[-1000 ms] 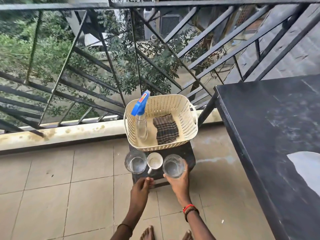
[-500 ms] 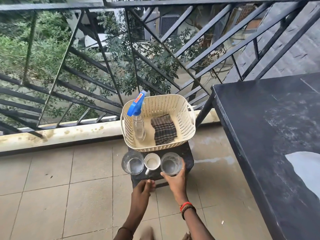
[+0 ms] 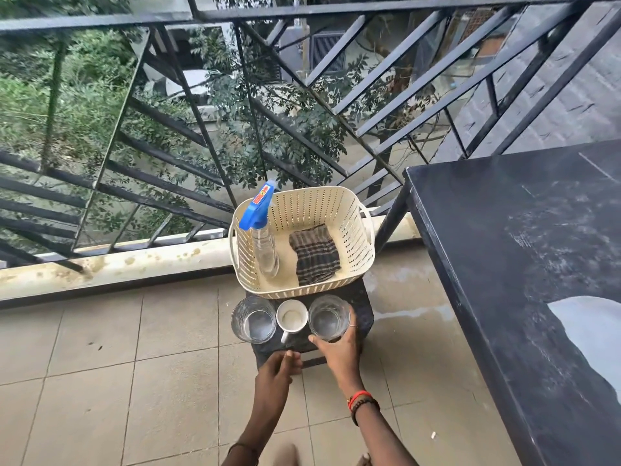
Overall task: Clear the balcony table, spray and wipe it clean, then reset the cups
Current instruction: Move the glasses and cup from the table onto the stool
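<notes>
One basket (image 3: 356, 237). Inside the basket, one spray bottle (image 3: 265, 250) and one cloth (image 3: 314, 258). In front of the basket, two glasses (image 3: 252, 319) (image 3: 327, 317) and one cup (image 3: 291, 317). Under the basket, one stool (image 3: 365, 299).

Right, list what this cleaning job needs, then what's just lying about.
Job: black balcony table; clear spray bottle with blue trigger; dark checked cloth; left clear glass; right clear glass, gripped by the right hand; white mug.
Just there: cream perforated basket; small black stool; black metal railing.
</notes>
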`<action>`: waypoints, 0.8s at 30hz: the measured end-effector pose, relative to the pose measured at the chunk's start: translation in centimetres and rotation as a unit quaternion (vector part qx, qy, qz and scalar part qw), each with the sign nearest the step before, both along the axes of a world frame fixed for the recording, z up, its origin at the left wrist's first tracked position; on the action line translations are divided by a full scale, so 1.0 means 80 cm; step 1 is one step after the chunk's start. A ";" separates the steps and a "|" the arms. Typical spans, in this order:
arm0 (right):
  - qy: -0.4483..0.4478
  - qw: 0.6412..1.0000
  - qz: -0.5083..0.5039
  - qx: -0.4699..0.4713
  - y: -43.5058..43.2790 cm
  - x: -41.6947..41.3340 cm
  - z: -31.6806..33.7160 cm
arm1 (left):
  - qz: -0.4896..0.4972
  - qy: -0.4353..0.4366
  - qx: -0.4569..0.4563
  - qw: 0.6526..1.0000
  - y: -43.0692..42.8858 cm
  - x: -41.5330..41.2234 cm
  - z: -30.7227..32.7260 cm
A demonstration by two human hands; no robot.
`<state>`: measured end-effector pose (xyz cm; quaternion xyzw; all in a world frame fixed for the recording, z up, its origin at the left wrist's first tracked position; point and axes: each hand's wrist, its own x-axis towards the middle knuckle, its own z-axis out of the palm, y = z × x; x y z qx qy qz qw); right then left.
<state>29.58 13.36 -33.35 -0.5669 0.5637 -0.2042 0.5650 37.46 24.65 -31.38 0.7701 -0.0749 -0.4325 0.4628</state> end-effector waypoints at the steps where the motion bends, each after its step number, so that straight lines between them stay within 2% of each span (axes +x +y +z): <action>1: 0.002 1.000 0.001 -0.001 0.000 0.000 0.000 | 0.002 0.002 0.000 1.000 -0.001 0.000 0.001; 13: 0.049 0.997 -0.041 0.039 0.027 -0.024 0.017 | -0.016 0.003 -0.019 1.000 -0.015 -0.015 0.034; 24: 0.071 0.995 -0.075 0.008 0.039 -0.059 0.125 | -0.069 0.061 -0.064 0.994 -0.058 -0.054 0.129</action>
